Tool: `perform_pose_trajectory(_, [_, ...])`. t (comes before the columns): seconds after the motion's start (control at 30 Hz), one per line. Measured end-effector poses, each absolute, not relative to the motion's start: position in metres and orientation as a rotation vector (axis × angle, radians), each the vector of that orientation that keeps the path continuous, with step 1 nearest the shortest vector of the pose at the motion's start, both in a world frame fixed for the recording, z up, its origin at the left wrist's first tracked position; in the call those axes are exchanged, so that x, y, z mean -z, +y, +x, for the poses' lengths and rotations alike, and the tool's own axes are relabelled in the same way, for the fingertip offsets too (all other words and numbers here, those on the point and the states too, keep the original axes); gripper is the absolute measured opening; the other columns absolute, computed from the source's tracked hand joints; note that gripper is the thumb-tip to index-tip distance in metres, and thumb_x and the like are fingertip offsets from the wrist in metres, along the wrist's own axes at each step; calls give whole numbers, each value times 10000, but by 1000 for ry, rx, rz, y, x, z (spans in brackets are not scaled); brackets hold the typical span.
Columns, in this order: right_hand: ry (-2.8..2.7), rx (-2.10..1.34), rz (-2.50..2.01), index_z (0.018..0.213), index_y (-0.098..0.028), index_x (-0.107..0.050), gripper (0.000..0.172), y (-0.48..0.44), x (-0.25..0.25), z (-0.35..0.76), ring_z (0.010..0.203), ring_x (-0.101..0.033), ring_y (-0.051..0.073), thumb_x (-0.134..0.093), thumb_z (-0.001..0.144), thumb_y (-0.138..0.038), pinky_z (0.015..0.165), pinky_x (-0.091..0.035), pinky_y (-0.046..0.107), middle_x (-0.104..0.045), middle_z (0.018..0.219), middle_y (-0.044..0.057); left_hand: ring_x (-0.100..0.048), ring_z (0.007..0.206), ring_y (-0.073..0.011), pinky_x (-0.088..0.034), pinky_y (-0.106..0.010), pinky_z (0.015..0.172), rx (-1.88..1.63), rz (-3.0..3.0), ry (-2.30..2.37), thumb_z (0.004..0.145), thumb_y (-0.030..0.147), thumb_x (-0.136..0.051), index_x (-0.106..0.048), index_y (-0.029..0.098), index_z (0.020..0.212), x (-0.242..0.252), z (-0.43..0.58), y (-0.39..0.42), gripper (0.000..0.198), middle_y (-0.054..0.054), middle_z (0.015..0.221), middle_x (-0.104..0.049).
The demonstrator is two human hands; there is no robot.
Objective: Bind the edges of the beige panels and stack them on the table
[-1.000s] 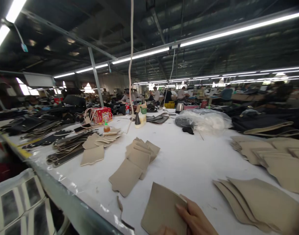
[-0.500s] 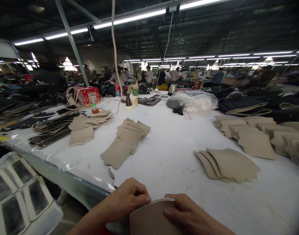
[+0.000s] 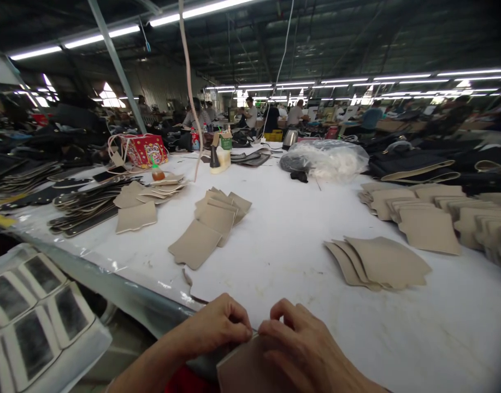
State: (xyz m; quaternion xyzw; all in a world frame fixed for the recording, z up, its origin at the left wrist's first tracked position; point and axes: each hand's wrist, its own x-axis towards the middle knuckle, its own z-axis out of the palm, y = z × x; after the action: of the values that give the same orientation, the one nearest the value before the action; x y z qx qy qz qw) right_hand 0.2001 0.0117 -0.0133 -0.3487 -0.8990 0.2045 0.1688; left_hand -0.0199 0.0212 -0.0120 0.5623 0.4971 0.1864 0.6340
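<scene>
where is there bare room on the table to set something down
Between the middle beige stack and the right beige fan, nearer than the plastic bag; also right of the right hand, below the fan. Crowded: far right, beige rows; left, dark pieces.

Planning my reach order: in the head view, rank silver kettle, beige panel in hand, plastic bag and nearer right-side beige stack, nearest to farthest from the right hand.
1. Beige panel: at the right hand's fingers.
2. Nearer beige stack: ahead, to the right.
3. Plastic bag: far ahead.
4. Silver kettle: beyond the bag, leftward.
</scene>
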Motion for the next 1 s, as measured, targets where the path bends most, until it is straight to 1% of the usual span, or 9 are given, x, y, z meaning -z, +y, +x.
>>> perform_pose_trajectory(0.07, [-2566,-489,-924,933,-234,-590,277,10,19,196,807,-535,200,-626,741,-37,693,-396,308,-577,975,19,-328,508,-66,-216,-210,479,-439,1278,1124,648,254,-608,-659,99,655,11,-17,21,164,63,502,-432])
perform_pose_trajectory(0.17, [-2549,-367,-896,891,-212,-571,271,8,28,191,772,-521,204,-653,702,-35,677,-377,314,-591,913,17,-321,497,-63,-216,-213,475,-439,1254,1114,648,258,-607,-647,103,643,12,-14,21,160,67,493,-423])
perform_pose_trajectory(0.33, [-2499,-89,-734,818,-201,-543,177,6,36,187,687,-474,195,-592,775,-36,627,-289,330,-551,768,4,-327,487,-63,-220,-214,473,-490,1250,1154,640,258,-599,-637,106,631,21,-11,19,157,65,489,-442])
perform_pose_trajectory(0.4, [-2501,-37,-687,781,-201,-526,175,7,38,187,655,-449,191,-548,806,-29,615,-257,337,-523,727,-2,-320,486,-64,-205,-219,472,-493,1262,1176,630,251,-578,-629,107,622,24,-8,17,153,66,483,-434])
perform_pose_trajectory(0.53, [-2524,-68,-700,757,-201,-505,198,10,42,187,624,-417,180,-507,812,-11,618,-235,340,-496,714,-9,-291,493,-66,-174,-229,463,-452,1338,1198,611,229,-528,-581,121,573,26,-2,13,126,72,476,-385])
perform_pose_trajectory(0.63, [-2556,-78,-664,751,-204,-497,191,13,46,188,624,-405,179,-507,845,-38,621,-221,346,-489,719,-11,-279,504,-68,-165,-232,458,-434,1388,1193,599,208,-513,-541,133,541,25,-1,12,99,73,485,-354])
perform_pose_trajectory(0.83, [-2519,-133,-651,757,-196,-498,193,13,46,191,684,-429,180,-482,905,-73,654,-235,351,-502,756,-6,-328,490,-74,-219,-213,462,-435,1319,1199,606,211,-528,-601,119,597,21,-3,13,118,61,482,-424])
perform_pose_trajectory(0.93, [-2504,-154,-672,801,-192,-518,146,11,45,192,715,-434,186,-491,890,-80,666,-241,353,-514,781,-2,-332,491,-73,-233,-207,468,-438,1292,1152,616,220,-537,-595,121,593,19,-4,12,117,64,479,-423])
perform_pose_trajectory(1.0, [-2524,-181,-682,807,-195,-524,130,12,43,192,719,-434,184,-537,860,-77,670,-242,354,-521,786,-8,-337,491,-75,-241,-208,472,-429,1297,1143,620,226,-533,-585,124,585,20,-4,12,119,63,478,-424])
